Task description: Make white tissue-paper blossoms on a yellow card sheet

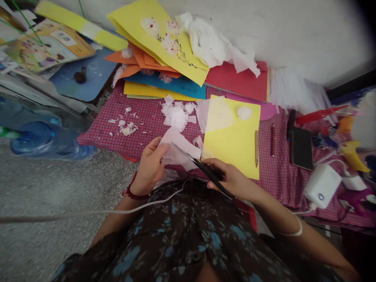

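Observation:
My left hand (149, 166) pinches a sheet of thin white tissue paper (180, 150) in front of my chest. My right hand (232, 178) grips black-handled scissors (205, 170), whose blades reach into the tissue sheet. Just beyond the hands lies a yellow paper sheet (235, 143) on a low table covered with a red checked cloth (141, 125). A small white tissue ball (243, 112) sits on the yellow sheet.
Cut tissue pieces (176, 113) and scraps litter the cloth. Coloured paper sheets (164, 43) are stacked at the back. A pencil (256, 148), a red pen (273, 140), a phone (302, 148) and a white charger (321, 185) lie right. A water bottle (44, 139) lies on the floor left.

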A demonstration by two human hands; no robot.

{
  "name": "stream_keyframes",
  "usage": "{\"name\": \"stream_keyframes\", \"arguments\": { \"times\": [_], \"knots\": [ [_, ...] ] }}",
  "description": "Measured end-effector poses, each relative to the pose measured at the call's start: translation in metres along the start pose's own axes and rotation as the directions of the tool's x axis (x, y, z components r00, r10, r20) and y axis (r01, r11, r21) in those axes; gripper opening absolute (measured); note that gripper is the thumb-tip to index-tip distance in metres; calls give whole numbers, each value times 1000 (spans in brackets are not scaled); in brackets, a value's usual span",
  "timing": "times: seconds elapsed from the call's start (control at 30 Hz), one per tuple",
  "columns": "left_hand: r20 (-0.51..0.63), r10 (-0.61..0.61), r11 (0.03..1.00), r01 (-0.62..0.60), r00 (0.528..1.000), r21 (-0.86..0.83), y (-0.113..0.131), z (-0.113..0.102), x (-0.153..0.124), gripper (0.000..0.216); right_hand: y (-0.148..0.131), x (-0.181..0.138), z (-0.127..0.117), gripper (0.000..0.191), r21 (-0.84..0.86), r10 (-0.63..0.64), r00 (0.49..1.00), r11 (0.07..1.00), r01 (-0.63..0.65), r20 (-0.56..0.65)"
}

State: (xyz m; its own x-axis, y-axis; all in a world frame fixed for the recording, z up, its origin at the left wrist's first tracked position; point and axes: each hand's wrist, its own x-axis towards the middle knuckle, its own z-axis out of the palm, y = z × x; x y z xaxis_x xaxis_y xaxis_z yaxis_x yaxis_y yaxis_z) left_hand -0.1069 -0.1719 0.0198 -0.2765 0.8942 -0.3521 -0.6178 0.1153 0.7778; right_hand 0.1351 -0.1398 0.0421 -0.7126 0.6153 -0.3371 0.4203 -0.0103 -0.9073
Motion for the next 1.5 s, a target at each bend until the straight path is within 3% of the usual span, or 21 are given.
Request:
{"name": "stream_keyframes", "arguments": {
  "times": [0.17,0.43,0.67,0.77,0.87,0.93,1.0,1.1,1.2,1.5],
  "knots": [
    [37,-42,999,42,998,0,0,6,-4,18,-1,3,1,64,-27,-31,999,999,32,43],
    [40,-87,996,86,995,28,4,16,-8,19,-6,17,4,62,163,-81,995,984,70,59],
    [75,-56,998,57,996,-19,1,7,0,23,-11,28,7,52,287,19,999,958,-25,26],
    [173,-104,991,88,979,99,3,1,-5,36,-16,35,6,54,282,41,999,958,-48,31],
    [227,-197,961,142,954,237,7,-4,-13,37,-23,43,2,60,212,-37,997,977,23,62],
    [195,-207,960,160,959,229,9,-5,-15,34,-26,46,-4,67,145,-89,990,987,72,111],
    [116,-142,983,127,983,130,11,-6,-13,30,-25,47,-11,70,91,-124,979,990,110,165],
    [-58,27,997,-31,998,-73,14,-10,-2,27,-19,46,-20,66,44,-153,962,988,146,228],
    [-161,89,977,-118,983,-179,17,-16,9,25,-15,42,-27,62,49,-153,948,988,145,279],
    [-165,81,965,-118,983,-232,18,-27,10,18,-21,39,-37,74,-29,-33,916,998,48,401]
  ]
}}
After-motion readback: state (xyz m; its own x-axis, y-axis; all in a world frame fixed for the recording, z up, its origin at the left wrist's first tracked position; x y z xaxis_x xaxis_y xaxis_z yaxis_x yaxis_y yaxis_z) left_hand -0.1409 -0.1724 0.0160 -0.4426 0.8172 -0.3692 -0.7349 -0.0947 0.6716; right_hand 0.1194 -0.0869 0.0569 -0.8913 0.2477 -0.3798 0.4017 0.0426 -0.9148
